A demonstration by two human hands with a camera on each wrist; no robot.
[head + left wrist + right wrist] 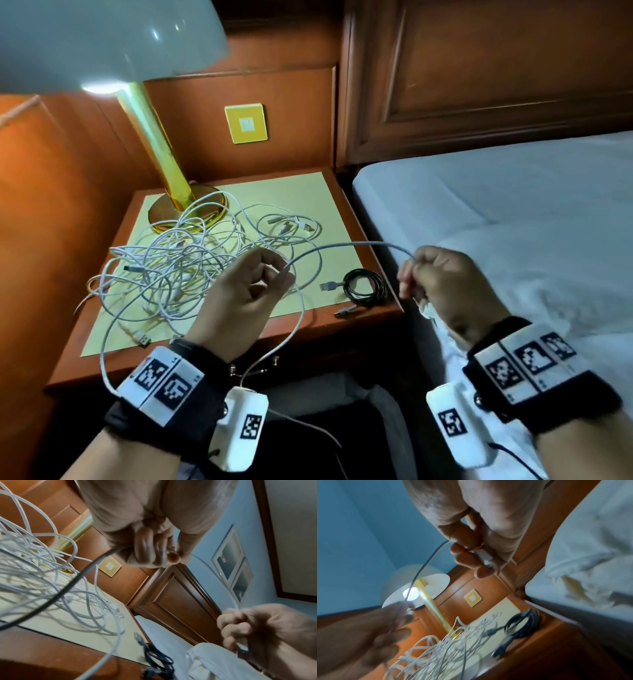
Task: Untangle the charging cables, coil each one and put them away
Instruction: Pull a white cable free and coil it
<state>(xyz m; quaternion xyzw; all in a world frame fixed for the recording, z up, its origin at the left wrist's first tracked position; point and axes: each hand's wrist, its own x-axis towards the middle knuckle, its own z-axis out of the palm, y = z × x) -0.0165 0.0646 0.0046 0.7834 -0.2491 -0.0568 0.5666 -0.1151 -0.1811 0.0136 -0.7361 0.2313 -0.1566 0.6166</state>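
Observation:
A tangle of white charging cables (178, 267) lies on the nightstand's pale yellow mat (329, 192). One white cable (349, 245) is stretched in the air between my hands. My left hand (286, 272) pinches it with thumb and fingers above the front of the tangle. My right hand (411, 274), over the gap beside the bed, grips its end; in the right wrist view the fingers (467, 559) curl round the white connector (485, 555). From my left hand the cable hangs in a long loop (301, 315) past the nightstand's front edge. A coiled black cable (364, 286) lies at the mat's front right corner.
A brass lamp (185, 209) stands at the back left of the nightstand (376, 311), with some white loops around its base. A bed with a white sheet (513, 212) is on the right, a wooden headboard (479, 85) behind it. A yellow wall switch (246, 123) sits behind.

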